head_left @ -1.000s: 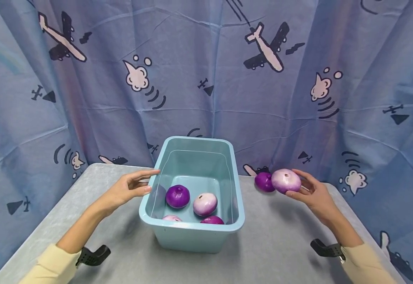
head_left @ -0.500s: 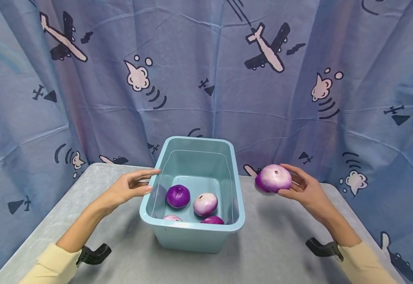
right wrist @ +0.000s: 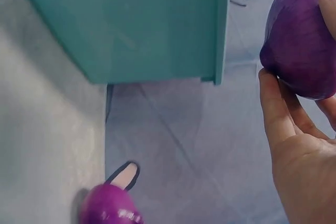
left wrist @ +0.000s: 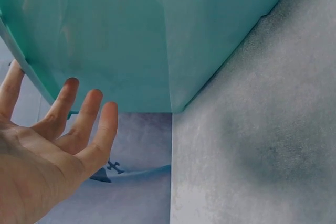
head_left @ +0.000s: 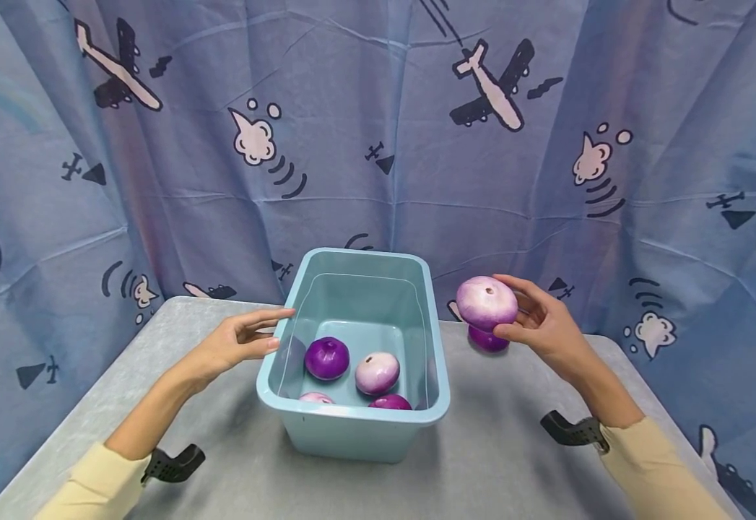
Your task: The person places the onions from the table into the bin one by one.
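My right hand (head_left: 543,323) holds a pale purple-and-white onion (head_left: 487,303) between thumb and fingers, raised to the right of a light blue plastic tub (head_left: 352,413). In the right wrist view that onion (right wrist: 299,43) shows a dark purple side with a small nub. A darker purple onion (head_left: 488,339) sits on the table just below it, partly covered. At the tub's left rim, my left hand (head_left: 237,341) has its fingertips right at the edge, fingers loosely extended. Inside the tub lie a deep purple onion (head_left: 326,358), a whitish-purple onion (head_left: 377,373) and others half hidden by the front wall.
The tub stands mid-table on a grey tabletop (head_left: 488,448). A blue curtain (head_left: 326,144) printed with airplanes hangs close behind the table's back edge and along both sides. Black wrist mounts (head_left: 174,464) sit on both forearms.
My right hand has lifted the pale onion and carried it left, towards the tub, passing over the darker onion on the table. The left hand stays at the tub's rim.
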Tool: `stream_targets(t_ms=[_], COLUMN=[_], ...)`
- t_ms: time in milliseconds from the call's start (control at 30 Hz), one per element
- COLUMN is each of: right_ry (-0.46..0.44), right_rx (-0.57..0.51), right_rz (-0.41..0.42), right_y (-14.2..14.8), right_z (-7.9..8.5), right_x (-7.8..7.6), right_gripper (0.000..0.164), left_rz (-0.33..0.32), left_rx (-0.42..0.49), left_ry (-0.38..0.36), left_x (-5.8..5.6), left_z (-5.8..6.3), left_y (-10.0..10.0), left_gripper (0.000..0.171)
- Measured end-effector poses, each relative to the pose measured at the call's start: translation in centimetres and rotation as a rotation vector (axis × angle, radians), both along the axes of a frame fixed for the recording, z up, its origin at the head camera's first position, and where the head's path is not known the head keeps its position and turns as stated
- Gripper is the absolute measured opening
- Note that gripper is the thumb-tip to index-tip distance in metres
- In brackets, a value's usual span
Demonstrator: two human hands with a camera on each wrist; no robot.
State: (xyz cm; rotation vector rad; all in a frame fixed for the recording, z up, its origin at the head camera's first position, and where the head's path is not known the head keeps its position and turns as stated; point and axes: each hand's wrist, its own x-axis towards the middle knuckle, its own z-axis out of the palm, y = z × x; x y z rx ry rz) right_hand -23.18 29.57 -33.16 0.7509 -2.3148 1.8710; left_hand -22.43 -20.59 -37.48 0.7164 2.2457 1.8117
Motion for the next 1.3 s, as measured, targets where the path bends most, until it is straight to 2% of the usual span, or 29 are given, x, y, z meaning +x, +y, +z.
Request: stream_targets(t_ms=[267,433,767,1000,1167,1300], right_ry=[0.028,0.03,0.02,0.006,-0.001,0.009], right_rx=[-0.019,-0.037,-0.034,-0.047,-0.076,-0.049], right_rz=[0.062,0.12,0.193,0.234,0.279,0.248], right_y=[-2.4,-4.1,-7.0,-8.0,-7.9,-7.2], right_z=[1.9,2.3,2.5,2.3,2.1,2.0], right_x=[-0.4,-0.7,-1.3,-1.5,-1.5,-1.3], right_gripper=[0.073,0.074,0.076,0.076,0.069,0.059], left_rz=[-0.001,-0.001,-0.001,0.005,0.009,0.013], left_rx=[0.0,0.001,0.002,-0.012,-0.02,-0.029], left_ry=[-0.003,-0.009,-0.006,-0.01,-0.016,-0.02], left_x=[0.0,0.0,0.1,0.0,0.0,0.1], left_z=[0.0,0.1,0.1,0.1,0.1,0.1], left_y=[0.1,0.1,0.0,0.1,0.1,0.1], left_gripper=[0.054,0.054,0.054,0.054,0.054,0.054])
